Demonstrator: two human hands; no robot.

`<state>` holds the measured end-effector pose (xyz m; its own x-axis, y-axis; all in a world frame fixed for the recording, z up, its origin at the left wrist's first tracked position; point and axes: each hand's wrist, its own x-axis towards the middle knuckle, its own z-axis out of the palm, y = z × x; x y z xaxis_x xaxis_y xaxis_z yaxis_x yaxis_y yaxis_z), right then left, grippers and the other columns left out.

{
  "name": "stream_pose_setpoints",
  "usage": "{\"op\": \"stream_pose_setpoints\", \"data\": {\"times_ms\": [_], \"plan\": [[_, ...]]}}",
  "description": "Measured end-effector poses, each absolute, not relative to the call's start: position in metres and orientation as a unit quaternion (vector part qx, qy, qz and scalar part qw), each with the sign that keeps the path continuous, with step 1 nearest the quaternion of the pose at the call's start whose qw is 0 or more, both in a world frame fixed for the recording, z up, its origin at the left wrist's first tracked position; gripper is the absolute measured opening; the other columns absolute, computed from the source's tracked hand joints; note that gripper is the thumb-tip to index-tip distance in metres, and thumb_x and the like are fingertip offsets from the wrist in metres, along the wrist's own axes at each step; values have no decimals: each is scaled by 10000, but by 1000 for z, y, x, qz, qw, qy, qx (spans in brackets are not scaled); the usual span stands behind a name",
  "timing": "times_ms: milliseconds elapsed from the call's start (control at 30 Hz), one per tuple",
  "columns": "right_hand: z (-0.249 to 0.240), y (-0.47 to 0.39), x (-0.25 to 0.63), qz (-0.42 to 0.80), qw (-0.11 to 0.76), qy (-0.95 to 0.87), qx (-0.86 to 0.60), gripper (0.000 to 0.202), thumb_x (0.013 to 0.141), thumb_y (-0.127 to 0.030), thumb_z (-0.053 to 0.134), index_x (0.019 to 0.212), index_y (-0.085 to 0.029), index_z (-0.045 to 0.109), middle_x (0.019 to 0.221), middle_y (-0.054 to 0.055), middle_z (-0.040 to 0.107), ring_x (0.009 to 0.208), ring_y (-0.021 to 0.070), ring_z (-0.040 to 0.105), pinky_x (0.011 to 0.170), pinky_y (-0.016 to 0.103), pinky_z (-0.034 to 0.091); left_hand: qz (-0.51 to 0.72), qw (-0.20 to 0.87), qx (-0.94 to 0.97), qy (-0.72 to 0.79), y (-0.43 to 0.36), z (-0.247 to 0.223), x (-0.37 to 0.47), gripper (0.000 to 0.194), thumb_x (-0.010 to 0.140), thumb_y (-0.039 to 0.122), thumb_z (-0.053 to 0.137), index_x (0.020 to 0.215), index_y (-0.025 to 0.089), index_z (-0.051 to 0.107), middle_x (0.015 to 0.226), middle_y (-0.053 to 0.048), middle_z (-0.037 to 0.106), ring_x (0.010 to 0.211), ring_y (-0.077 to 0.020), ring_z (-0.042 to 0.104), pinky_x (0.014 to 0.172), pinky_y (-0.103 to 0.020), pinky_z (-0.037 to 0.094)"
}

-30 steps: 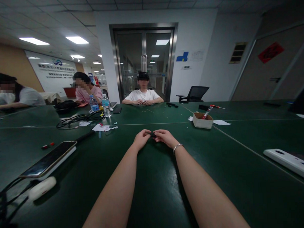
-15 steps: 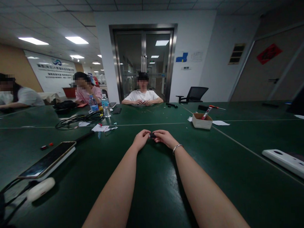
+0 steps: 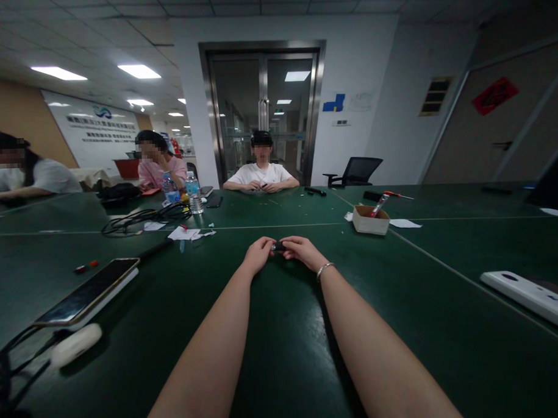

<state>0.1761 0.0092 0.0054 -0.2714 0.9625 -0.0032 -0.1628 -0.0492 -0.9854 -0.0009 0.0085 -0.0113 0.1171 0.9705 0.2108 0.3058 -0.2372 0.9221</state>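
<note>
Both my arms reach forward over the dark green table. Between my fingertips is a small black object with a silvery end, too small for me to tell its kind. My left hand pinches it at the silvery end. From the other side, the thumb and fingers of my right hand grip the black part. A silver bracelet circles my right wrist. Fingers hide parts of the object.
At left lie a phone on a white block, a white oval device and cables. Bottles stand farther back. A small open box and a white device are at right. A person sits opposite.
A little more of the silvery end shows between my hands, and my left hand has shifted very slightly left. The view has tilted a touch; the other things lie as before.
</note>
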Motion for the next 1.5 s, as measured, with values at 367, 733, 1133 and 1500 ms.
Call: {"op": "stream_pose_setpoints", "data": {"times_ms": [367, 733, 1133, 1500], "plan": [[7, 8, 176, 609, 461, -512, -393, 94, 844, -66, 623, 899, -105, 687, 639, 38, 686, 505, 79, 634, 498, 147, 553, 451, 366, 642, 501, 5, -6, -1, 261, 813, 286, 530, 1013, 173, 654, 883, -53, 673, 777, -150, 595, 736, -268, 456], [8, 7, 176, 611, 462, -512, -390, 80, 830, -77, 646, 894, -105, 684, 686, 50, 706, 488, 73, 624, 483, 145, 548, 447, 365, 639, 508, 7, -8, -2, 267, 788, 256, 546, 1019, 185, 661, 841, -37, 667, 755, -145, 589, 710, -264, 461], [7, 8, 177, 615, 458, -511, -388, 87, 843, -87, 639, 922, -102, 671, 665, 58, 704, 515, 85, 640, 512, 150, 554, 458, 358, 642, 499, 7, -10, -3, 268, 775, 264, 580, 1017, 185, 665, 869, -43, 663, 767, -151, 585, 734, -280, 462], [6, 9, 176, 611, 457, -512, -395, 101, 867, -75, 604, 940, -90, 672, 657, 62, 703, 495, 84, 637, 516, 157, 560, 479, 368, 647, 465, 6, -7, -5, 289, 740, 210, 643, 1024, 156, 663, 909, -71, 664, 813, -155, 607, 800, -313, 485]]}}
